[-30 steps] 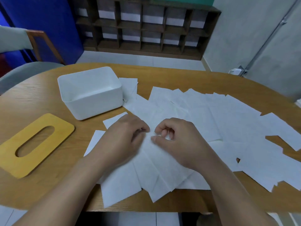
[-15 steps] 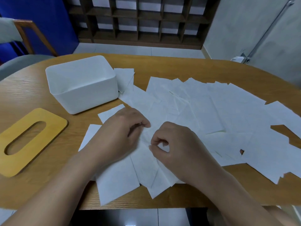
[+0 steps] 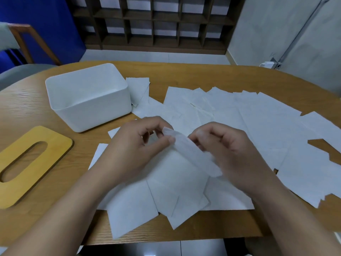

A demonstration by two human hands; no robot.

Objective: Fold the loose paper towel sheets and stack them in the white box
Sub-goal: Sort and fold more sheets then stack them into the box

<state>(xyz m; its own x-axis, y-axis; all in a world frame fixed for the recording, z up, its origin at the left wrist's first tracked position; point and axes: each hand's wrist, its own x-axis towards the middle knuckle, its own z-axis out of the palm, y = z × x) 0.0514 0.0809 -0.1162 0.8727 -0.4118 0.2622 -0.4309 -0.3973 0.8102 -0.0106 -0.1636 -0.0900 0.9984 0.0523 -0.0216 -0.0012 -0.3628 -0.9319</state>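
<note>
Several loose white paper towel sheets (image 3: 249, 115) lie spread over the wooden table (image 3: 184, 74), from the centre to the right edge. One sheet (image 3: 186, 152) is lifted at its far edge near the table's front. My left hand (image 3: 136, 146) pinches its left corner between thumb and fingers. My right hand (image 3: 228, 146) grips the same raised edge a little to the right. The white box (image 3: 92, 111) stands open at the back left, with nothing visible inside.
A yellow wooden lid (image 3: 31, 163) with an oval slot lies flat at the left, in front of the box. A grey chair (image 3: 20, 72) and a wooden frame stand beyond the table's left end. A dark shelf unit (image 3: 156, 21) lines the far wall.
Both hands were pressed down on the sheets a second ago. They have now raised one sheet's far edge off the pile, and it curls up between them.
</note>
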